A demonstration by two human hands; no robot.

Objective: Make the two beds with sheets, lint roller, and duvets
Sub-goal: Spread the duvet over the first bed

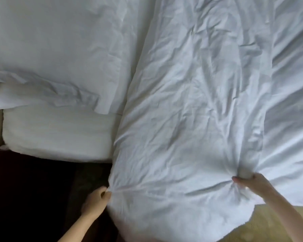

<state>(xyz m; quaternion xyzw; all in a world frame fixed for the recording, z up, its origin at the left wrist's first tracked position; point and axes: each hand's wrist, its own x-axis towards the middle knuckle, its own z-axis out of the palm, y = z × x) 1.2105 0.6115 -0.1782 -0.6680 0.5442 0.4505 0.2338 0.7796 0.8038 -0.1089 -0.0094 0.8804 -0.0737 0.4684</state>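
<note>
Looking down from head height, I see two bare forearms reaching into the picture from the bottom edge, both holding one large white duvet (191, 119). The duvet is heavily creased and fills the middle and right of the view, draped over the near edge of the bed and hanging down between my arms. My left grip (96, 200) is clenched on the duvet's left edge, low in the picture, with the fingers curled round a small pinch of cloth and creases running out from it. My right grip (252, 185) sits higher and well apart from the left one, grasping a bunched handful of the same duvet, and folds fan out from that point too. At the far right lies a further band of white cloth (296, 84); I cannot tell whether it belongs to the same duvet. To the left of the duvet lies one smoother white sheet (51, 41), spread over the top of the bed, its loose edge hanging a little way down the side. Below that edge shows the bare white side of one mattress (56, 133). Under the mattress, at lower left, the floor (24, 198) is very dark. At lower right, beneath my right forearm, there is one patch of tan woven surface (278, 224).
</note>
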